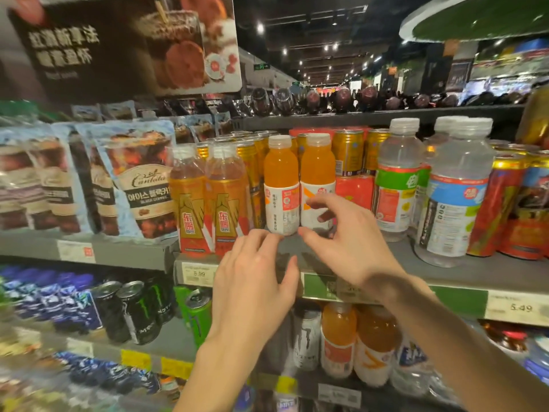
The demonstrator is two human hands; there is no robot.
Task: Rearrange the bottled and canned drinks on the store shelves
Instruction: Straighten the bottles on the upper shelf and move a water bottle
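Store shelf (463, 272) edge up close, left hand (252, 281) open and hovering, right hand (347, 236) loosely spread, neither gripping, closing on the two orange bottles (300, 185) set back mid-shelf; next, likely grasp and draw them forward.

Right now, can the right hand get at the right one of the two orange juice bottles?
Probably yes: the right hand hangs open just before the right orange juice bottle, and nothing stands between them.
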